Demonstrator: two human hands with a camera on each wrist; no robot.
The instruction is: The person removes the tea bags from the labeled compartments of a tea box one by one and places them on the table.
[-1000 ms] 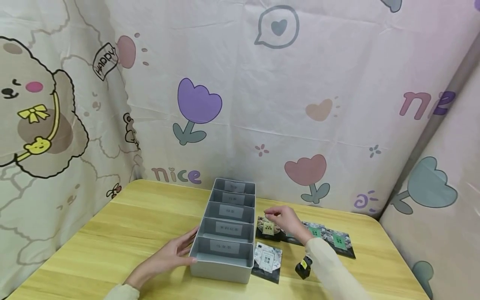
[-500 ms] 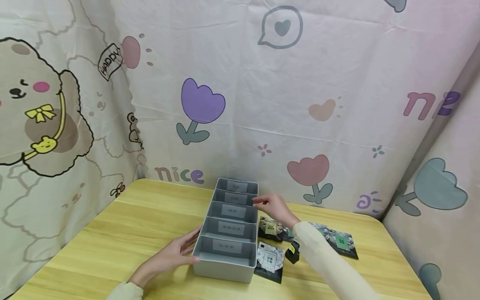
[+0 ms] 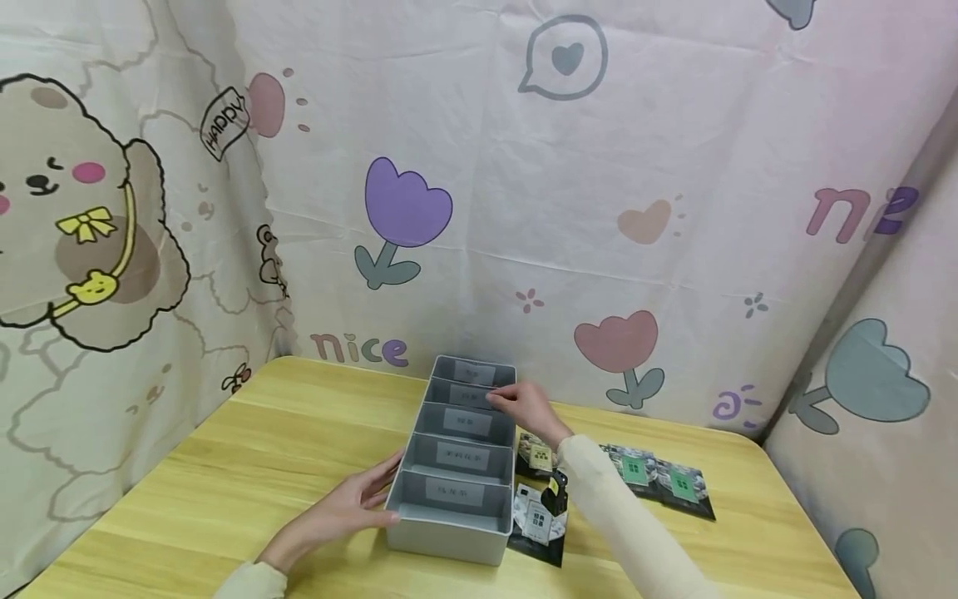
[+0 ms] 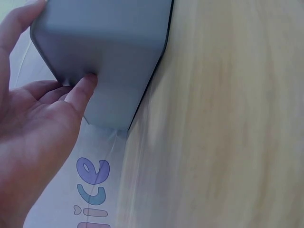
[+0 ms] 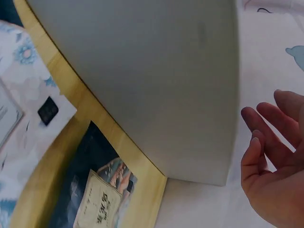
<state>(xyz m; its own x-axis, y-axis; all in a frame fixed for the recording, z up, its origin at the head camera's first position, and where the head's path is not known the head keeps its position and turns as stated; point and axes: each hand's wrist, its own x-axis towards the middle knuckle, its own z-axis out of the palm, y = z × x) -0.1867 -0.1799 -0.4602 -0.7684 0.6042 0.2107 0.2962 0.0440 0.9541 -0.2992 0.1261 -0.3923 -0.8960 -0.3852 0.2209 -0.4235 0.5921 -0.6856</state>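
A long grey divided box (image 3: 449,542) with a paper label in each of its compartments stands mid-table. My left hand (image 3: 340,507) rests against its near left corner, thumb at the near end and fingers along the outer left wall; in the left wrist view, bent fingertips touch that wall. Over the right rim, by the second compartment from the back, hovers my right hand (image 3: 527,408) with thumb and index finger close together. The right wrist view shows that hand (image 5: 275,156) loosely curled, with nothing visible between the fingers.
Right of the box lie flat printed sachets: one with a white label (image 3: 533,520), one with a yellow label (image 3: 539,457), partly hidden by the right sleeve, and two with green labels (image 3: 683,484). A black wrist camera (image 3: 555,492) sits below the right wrist. Printed cloth hangs behind.
My right hand has moved left and up from above the sachets to the box's right rim. The left hand keeps its place at the box. The view has shifted slightly.
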